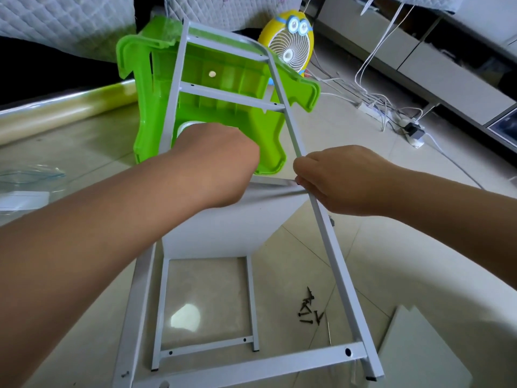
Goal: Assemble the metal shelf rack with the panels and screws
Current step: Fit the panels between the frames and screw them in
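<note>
well, from the head camera, a metal frame (331,247) built like a ladder leans away from the viewer, its far end propped on an overturned green stool (223,88) and its near feet on the tiled floor (293,261). a white panel (223,231) stands between the frame's two side rails, its top edge level with both hands. the right hand (344,180) has its grip closed around the frame's right rail, just where the panel's edge meets it. the left hand (221,163) sits at the panel's top edge with its back to the camera; its fingers are hidden, so i cannot tell what its grip is doing. a second frame (208,345) lies flat on the floor under the leaning one. a small heap of dark screws (309,309) lies on the floor just inside the right rail, and a spare panel (419,351) lies beyond that rail. farther back stand a yellow fan (291,46) and a tangle of cables (375,107).
</note>
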Available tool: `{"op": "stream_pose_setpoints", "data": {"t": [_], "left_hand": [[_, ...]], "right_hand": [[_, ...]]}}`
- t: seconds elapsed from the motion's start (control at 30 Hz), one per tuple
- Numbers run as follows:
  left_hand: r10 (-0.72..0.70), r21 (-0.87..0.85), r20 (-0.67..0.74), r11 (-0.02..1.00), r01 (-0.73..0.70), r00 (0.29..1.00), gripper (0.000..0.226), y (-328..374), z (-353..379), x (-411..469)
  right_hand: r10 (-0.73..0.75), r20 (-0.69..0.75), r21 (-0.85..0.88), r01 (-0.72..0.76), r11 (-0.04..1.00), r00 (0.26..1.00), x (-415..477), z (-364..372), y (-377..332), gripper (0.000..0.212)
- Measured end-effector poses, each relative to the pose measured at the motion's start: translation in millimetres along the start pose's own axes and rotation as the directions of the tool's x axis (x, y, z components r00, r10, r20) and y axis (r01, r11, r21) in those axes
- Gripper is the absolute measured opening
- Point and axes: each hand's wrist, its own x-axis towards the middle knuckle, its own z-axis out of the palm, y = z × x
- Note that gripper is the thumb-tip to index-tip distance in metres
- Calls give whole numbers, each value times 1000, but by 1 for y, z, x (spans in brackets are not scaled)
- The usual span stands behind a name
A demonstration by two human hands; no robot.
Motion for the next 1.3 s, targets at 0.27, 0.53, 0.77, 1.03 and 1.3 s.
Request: {"op": "stream_pose_setpoints", "data": {"t": [0.27, 0.53, 0.77, 1.03, 1.3], "left_hand": [[5, -1, -4, 1000, -5, 1000, 18, 0, 1, -1], [-29, -3, 2, 1000, 29, 1000, 11, 1, 2, -1], [-19, 38, -22, 999, 20, 1000, 23, 1, 3, 0], [-14, 19, 10, 1000, 14, 1000, 16, 1, 1, 0], [-26, -2, -5, 1000, 26, 1000, 41, 1, 1, -2]], "right_hand": [[166, 172, -61, -158, 986, 971, 1, -16, -9, 30], [346, 278, -66, -342, 937, 896, 9, -27, -20, 35], [420, 383, -17, -448, 894, 823, 17, -23, -24, 37], [210, 291, 3, -220, 975, 933, 3, -21, -16, 13], [103, 182, 169, -134, 976, 978, -2, -29, 8, 33]]}}
